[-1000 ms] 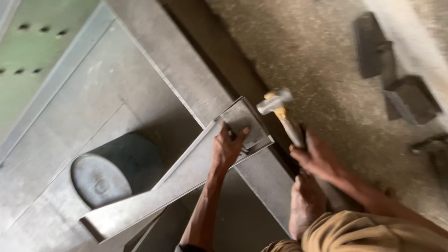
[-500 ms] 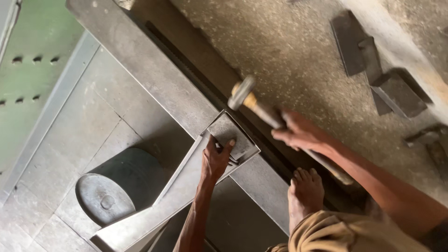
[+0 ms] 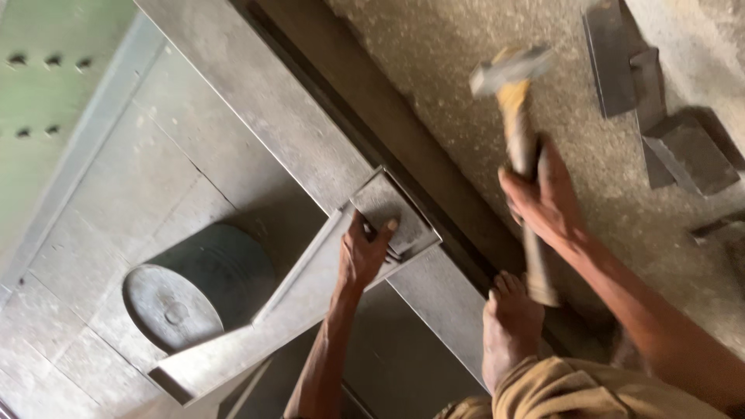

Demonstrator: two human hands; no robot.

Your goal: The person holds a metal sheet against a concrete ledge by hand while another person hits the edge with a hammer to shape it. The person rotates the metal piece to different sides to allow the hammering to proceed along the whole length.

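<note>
On the grey metal beam that runs diagonally through the head view, a small square metal plate lies at the end of a long angled metal strip. The left hand rests on this plate, with its fingers pressed together flat against the surface, pinning the plate to the strip. The right hand is raised above the rough concrete floor, well apart from the plate. Its fingers are wrapped tightly around the wooden handle of a hammer; the metal head is uppermost and blurred. A bare foot stands on the beam just beside the plate. A grey cylindrical drum lies on its side beneath the strip. Several dark metal blocks lie on the floor at the upper right.
</note>
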